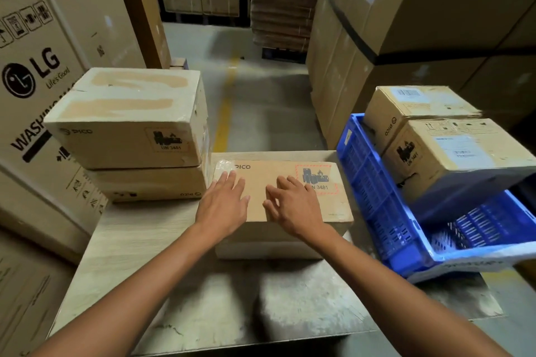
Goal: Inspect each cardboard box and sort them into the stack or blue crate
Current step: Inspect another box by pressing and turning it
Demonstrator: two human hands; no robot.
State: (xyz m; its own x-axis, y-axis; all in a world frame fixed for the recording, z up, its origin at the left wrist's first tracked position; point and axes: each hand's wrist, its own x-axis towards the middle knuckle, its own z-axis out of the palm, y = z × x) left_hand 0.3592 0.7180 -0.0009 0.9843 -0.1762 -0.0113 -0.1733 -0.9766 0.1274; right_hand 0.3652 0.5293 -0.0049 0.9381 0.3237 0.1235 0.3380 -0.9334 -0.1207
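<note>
The cardboard box (278, 168) we are inspecting lies mid-way along the far edge of the bench (139, 255). Our left hand (223, 206) and right hand (295, 211) rest flat on its top, fingers (230, 182) spread and gripping nothing. Two boxes already form the stack (127, 124) at the far left corner, and two more (452, 159) sit tilted in the blue crate (374, 191) at the right edge. We judge this box not yet sorted, and we see no others waiting.

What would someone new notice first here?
The left hand and right hand rest on a PICO cardboard box in the middle of the table. To its right a blue crate holds two boxes; to its left stands a two-box stack.
</note>
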